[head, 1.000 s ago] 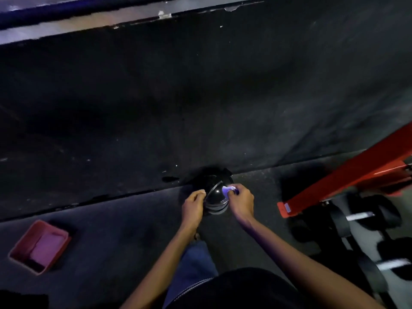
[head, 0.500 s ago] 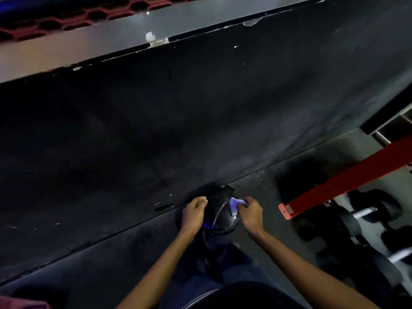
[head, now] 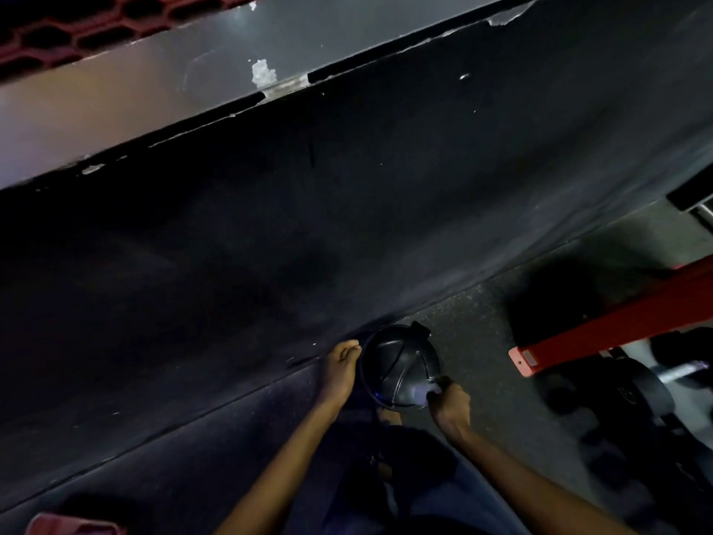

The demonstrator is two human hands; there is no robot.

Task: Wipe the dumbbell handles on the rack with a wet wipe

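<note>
A round black wipe container (head: 399,364) stands on the dark floor against the wall's base. My left hand (head: 339,370) rests against its left side with curled fingers. My right hand (head: 449,405) pinches a pale wet wipe (head: 422,391) at the container's lower right edge. The red dumbbell rack (head: 617,326) reaches in from the right, with black dumbbells (head: 648,384) and a silvery handle (head: 683,370) beneath it.
A dark wall panel (head: 308,225) fills the middle, with a grey ledge (head: 154,83) above. A pink tray's corner (head: 73,527) shows at the bottom left. My knees and jeans (head: 405,476) are below the container.
The view has tilted and shifted up and left. My right hand has moved down the container's right side, drawing the wipe outward. The left hand stays on the container.
</note>
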